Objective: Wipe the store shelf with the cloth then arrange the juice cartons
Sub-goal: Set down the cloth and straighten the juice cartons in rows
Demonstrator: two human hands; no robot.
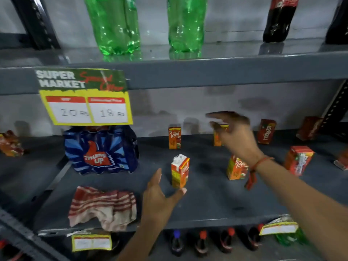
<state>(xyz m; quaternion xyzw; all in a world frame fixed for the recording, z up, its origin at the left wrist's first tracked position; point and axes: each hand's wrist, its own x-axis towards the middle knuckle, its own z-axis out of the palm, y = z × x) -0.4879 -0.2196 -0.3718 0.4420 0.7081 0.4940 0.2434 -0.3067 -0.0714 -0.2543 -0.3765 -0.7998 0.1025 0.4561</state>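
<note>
head view: the left hand [160, 196] is spread open just beside an upright juice carton [180, 171] mid-shelf, thumb near its base. the right hand [233, 132] hovers open, blurred, before a far carton [218, 137]. the striped cloth [102, 207] lies crumpled near the shelf [207, 204] front edge, left.

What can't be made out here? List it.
Head view only:
- Carton behind the right hand: hand covers it, label unreadable.
- Price tags on the lower shelf edge: too blurred to read.
- Cartons at the far right: cut off by the frame edge.
- Bottles underneath: shelf hides their bodies.
</note>
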